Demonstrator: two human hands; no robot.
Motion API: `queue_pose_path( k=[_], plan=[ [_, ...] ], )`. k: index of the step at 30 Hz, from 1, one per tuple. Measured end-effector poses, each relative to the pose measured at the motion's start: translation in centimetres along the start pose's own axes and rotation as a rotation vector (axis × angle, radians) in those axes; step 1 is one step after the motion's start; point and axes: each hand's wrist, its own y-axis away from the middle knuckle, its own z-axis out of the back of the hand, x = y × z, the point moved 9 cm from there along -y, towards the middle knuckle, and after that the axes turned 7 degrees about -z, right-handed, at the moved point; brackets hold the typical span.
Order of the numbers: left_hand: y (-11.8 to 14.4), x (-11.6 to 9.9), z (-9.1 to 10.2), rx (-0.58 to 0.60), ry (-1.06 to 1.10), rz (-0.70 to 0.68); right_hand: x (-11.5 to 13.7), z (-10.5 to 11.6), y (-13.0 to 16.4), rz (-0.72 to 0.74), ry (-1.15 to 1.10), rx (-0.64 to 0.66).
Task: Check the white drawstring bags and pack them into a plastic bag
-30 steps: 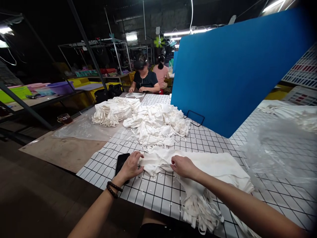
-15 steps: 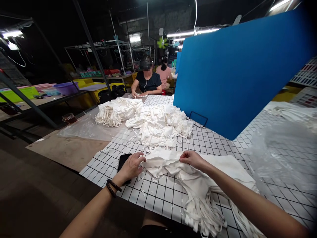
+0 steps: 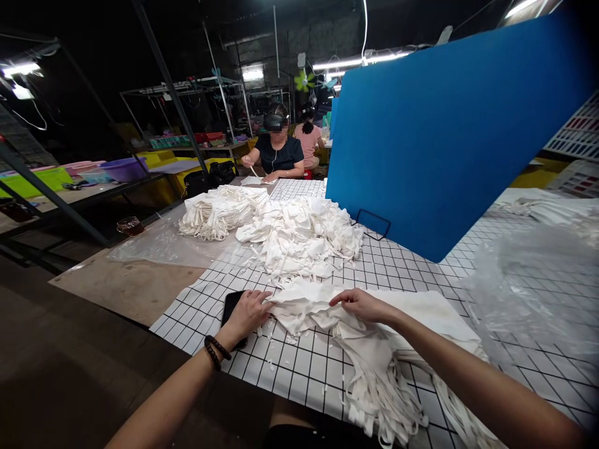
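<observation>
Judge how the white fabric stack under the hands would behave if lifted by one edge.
The white fabric stack would probably flop: its straps dangle over the table edge. It looks light, creasing under the right hand. Layers might slide apart; the left hand pins one end.

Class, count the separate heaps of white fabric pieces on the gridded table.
4: stack under both hands, loose middle heap, bundled heap far left, one at right edge; the blue board may hide more.

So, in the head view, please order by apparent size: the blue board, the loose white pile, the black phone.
1. blue board, largest by far.
2. loose white pile.
3. black phone, smallest, partly hidden by the left hand.
</observation>
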Motion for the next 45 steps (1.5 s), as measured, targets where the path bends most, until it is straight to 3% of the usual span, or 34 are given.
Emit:
queue_pose_path(
  k=[7,14,19,28,31,35,42,45],
  plan=[
    [-0.6,1.8,0.0,-0.038,0.224,0.095,2.1,-1.1,0.6,0.099,0.245,0.073],
    [-1.4,4.1,3.5,-0.084,0.599,0.149,1.8,-2.0,0.0,0.047,0.448,0.189],
    [-1.4,5.3,4.2,0.016,0.568,0.167,2.3,-1.8,0.5,0.095,0.572,0.207],
    [-0.8,5.9,2.2,0.121,0.443,0.132,3.6,-4.4,2.4,0.399,0.84,0.25],
    [-0.7,5.8,1.7,0.136,0.46,0.142,4.1,-5.6,2.6,0.431,0.944,0.259],
    [-0.4,5.9,1.5,0.16,0.472,0.163,5.2,-5.6,2.9,0.414,1.089,0.228],
    [-0.1,7.6,3.9,0.141,0.373,0.183,5.7,-4.1,3.3,0.352,1.093,0.24],
    [-0.5,8.1,6.0,0.108,0.291,0.156,5.9,-1.9,3.4,0.317,1.06,0.202]
  ],
)
